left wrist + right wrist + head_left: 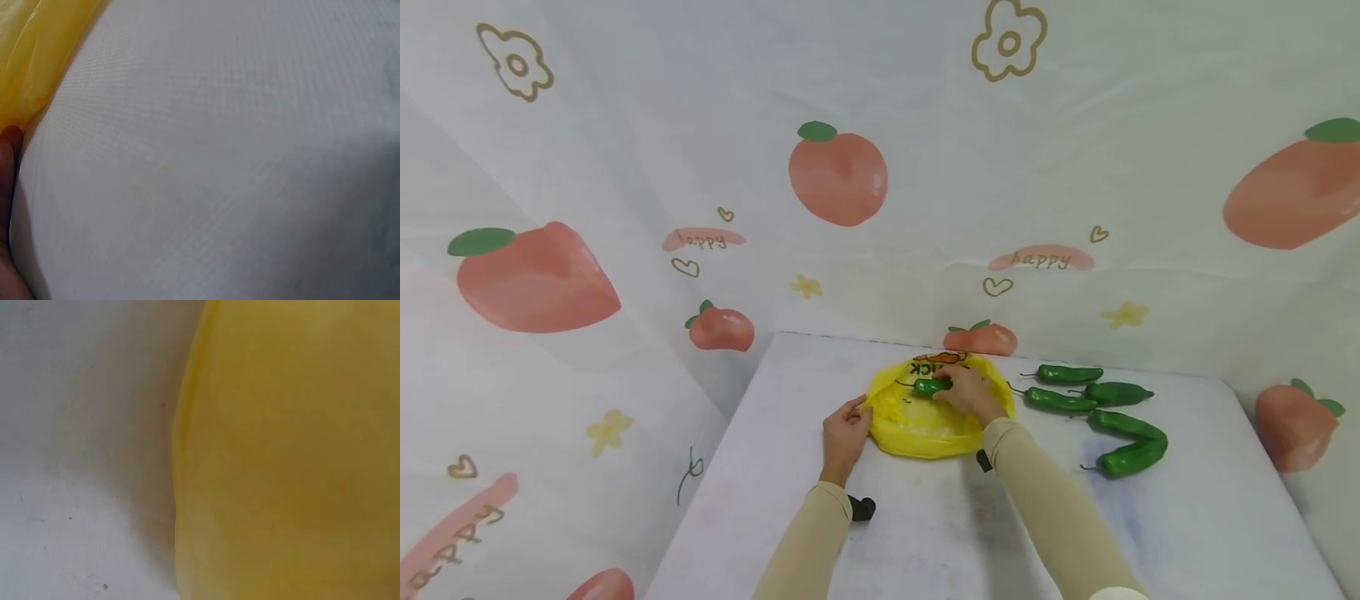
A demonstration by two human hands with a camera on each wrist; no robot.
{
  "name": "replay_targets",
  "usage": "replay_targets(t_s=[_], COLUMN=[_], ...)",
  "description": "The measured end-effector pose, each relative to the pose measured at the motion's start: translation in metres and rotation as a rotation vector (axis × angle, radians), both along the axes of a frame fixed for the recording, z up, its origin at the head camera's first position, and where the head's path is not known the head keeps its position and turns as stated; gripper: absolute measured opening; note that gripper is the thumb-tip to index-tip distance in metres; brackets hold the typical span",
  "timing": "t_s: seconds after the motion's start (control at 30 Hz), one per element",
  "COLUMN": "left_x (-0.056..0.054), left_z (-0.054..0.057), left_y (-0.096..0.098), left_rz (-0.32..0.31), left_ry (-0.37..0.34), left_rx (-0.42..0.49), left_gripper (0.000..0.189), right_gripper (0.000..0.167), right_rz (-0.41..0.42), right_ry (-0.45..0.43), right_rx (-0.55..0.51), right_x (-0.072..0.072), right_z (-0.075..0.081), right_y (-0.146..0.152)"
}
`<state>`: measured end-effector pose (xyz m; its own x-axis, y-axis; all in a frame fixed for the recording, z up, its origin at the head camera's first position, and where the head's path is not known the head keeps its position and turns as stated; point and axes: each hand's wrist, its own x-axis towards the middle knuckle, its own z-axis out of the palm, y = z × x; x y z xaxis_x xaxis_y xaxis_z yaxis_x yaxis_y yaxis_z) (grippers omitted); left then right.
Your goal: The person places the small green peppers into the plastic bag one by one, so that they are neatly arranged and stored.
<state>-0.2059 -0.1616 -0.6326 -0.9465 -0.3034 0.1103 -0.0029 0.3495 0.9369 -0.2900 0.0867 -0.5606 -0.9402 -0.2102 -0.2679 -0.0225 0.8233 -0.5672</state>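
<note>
A yellow plastic bag (917, 446) lies spread open on the table in the head view, its rim forming a rough ring. At its left edge my left hand (846, 435) pinches the rim; in the left wrist view a fingertip (12, 136) meets the yellow plastic. My right hand (973, 393) holds a green chili pepper (927, 387) inside the bag's opening, its thin stem toward the left. The right wrist view shows the bag's side (281, 450) but neither the hand nor the pepper.
Right of the bag lie several green peppers, among them a straight one (1070, 374), a pointed one (1118, 393) and a bent one (1157, 442). The white table (917, 533) meets a fruit-printed curtain (910, 267) at the back and sides.
</note>
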Motion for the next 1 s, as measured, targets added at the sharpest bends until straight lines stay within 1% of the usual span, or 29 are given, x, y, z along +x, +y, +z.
replay_targets(t_s=[0.07, 0.27, 0.43, 0.53, 0.73, 0.87, 1.0], left_x=[0.0, -0.001, -0.001, -0.001, -0.001, -0.001, 0.0], left_z=[0.001, 0.005, 0.005, 0.004, 0.001, -0.003, -0.003], left_y=[0.001, 0.003, 0.005, 0.005, 0.004, 0.002, 0.001], left_rz=[0.002, 0.012, 0.007, 0.007, -0.001, 0.008, 0.011], left_ry=[0.002, 0.037, 0.014, 0.006, 0.015, 0.014, 0.001], left_rx=[-0.015, -0.046, -0.044, -0.046, -0.041, -0.056, -0.046], left_gripper=[0.028, 0.026, 0.027, 0.027, 0.026, 0.026, 0.026], right_gripper=[0.04, 0.042, 0.047, 0.052, 0.055, 0.059, 0.061], right_rz=[-0.004, -0.011, -0.017, -0.006, -0.002, 0.018, 0.051], right_ry=[-0.002, 0.012, 0.026, 0.039, 0.042, 0.074, 0.129], right_rx=[0.003, -0.011, -0.003, 0.011, 0.014, 0.005, 0.037], right_x=[0.0, 0.001, 0.002, 0.002, 0.005, 0.007, 0.01], right_z=[-0.001, 0.001, 0.002, 0.001, 0.005, 0.01, 0.016], right_y=[0.001, 0.002, 0.003, 0.003, 0.002, -0.002, -0.006])
